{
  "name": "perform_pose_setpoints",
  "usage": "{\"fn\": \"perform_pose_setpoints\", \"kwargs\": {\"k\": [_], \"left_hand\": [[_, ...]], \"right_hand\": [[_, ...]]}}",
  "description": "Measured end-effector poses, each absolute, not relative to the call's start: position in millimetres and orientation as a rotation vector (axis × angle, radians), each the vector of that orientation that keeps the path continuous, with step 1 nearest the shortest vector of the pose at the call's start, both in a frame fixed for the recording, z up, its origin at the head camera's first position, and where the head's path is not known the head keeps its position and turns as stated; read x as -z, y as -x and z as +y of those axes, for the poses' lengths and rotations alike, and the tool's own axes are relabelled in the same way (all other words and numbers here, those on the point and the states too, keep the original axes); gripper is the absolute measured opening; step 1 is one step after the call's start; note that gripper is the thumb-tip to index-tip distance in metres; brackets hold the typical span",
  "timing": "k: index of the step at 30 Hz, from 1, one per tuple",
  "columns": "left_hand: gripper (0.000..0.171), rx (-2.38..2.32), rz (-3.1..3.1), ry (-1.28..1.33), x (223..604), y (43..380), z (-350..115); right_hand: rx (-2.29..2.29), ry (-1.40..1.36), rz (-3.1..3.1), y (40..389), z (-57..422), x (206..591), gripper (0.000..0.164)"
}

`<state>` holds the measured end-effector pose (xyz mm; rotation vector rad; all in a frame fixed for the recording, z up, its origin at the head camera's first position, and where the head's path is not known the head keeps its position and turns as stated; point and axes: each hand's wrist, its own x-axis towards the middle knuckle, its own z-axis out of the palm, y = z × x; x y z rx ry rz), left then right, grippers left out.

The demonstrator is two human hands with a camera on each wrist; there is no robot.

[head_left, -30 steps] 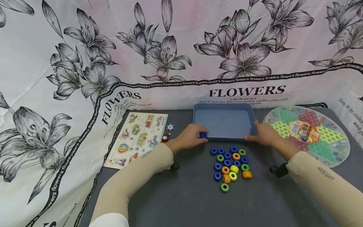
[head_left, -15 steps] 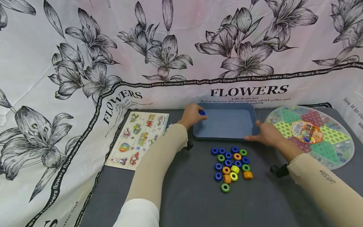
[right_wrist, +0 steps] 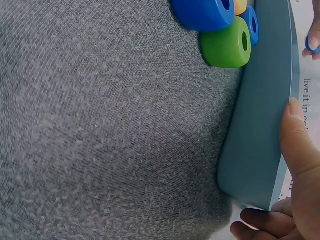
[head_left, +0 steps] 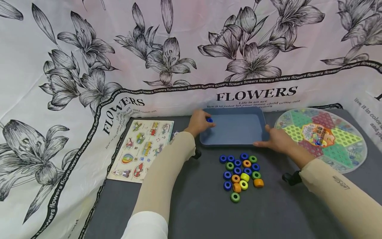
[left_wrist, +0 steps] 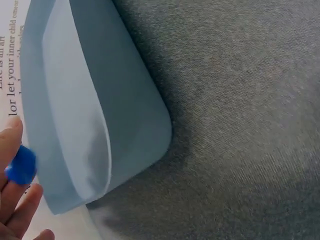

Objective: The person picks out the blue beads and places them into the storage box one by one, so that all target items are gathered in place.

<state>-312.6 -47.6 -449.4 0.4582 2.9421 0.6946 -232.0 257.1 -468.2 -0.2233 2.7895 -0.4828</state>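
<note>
At the left end of the blue-grey tray (head_left: pixel 238 127), my left hand (head_left: pixel 198 122) pinches a blue ring bead (head_left: pixel 209 119) between thumb and fingers. The left wrist view has that blue bead (left_wrist: pixel 21 166) just off the tray's wall (left_wrist: pixel 125 100). My right hand (head_left: pixel 277 141) holds the tray's front right corner, thumb (right_wrist: pixel 296 135) along the front rim and the other fingers round the side. In front of the tray lies a loose group of ring beads: several blue (head_left: pixel 237 170), green (head_left: pixel 235 197) and orange (head_left: pixel 258 183), plus two yellow (head_left: pixel 243 185).
A picture puzzle board (head_left: pixel 143 149) lies to the left, partly behind my left sleeve (head_left: pixel 167 176). On the right is a round, star-patterned game board (head_left: pixel 322 139), close to my right hand. A flower-printed cloth (head_left: pixel 179 59) hangs behind the tray.
My left hand has carried the blue bead from the tray's front left corner back to its left end, then stayed about there. My right hand keeps its hold; the head view shifted slightly.
</note>
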Motion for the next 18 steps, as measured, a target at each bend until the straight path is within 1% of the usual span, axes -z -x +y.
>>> {"fn": "perform_pose_setpoints", "kwargs": {"k": [4, 7, 10, 14, 16, 18], "left_hand": [[0.047, -0.752, 2.909, -0.489, 445.6, 308.2, -49.7], [0.046, -0.738, 2.889, -0.643, 436.0, 303.1, -46.6], [0.042, -0.591, 2.816, -0.990, 428.7, 289.3, -43.7], [0.036, -0.135, 2.549, -1.514, 426.8, 258.7, -39.5], [0.034, 0.043, 2.420, -1.651, 430.8, 243.7, -36.9], [0.033, 0.141, 2.350, -1.694, 438.8, 232.5, -34.4]], "right_hand": [[0.454, 0.241, 2.796, 232.6, 254.6, 468.1, 0.115], [0.450, 0.228, 2.790, 233.0, 255.2, 466.7, 0.114], [0.476, 0.208, 2.760, 233.2, 253.3, 467.7, 0.114], [0.468, 0.229, 2.759, 234.0, 251.6, 469.1, 0.116], [0.440, 0.253, 2.780, 234.2, 251.8, 468.5, 0.117], [0.417, 0.272, 2.797, 234.7, 252.2, 468.3, 0.116]]}}
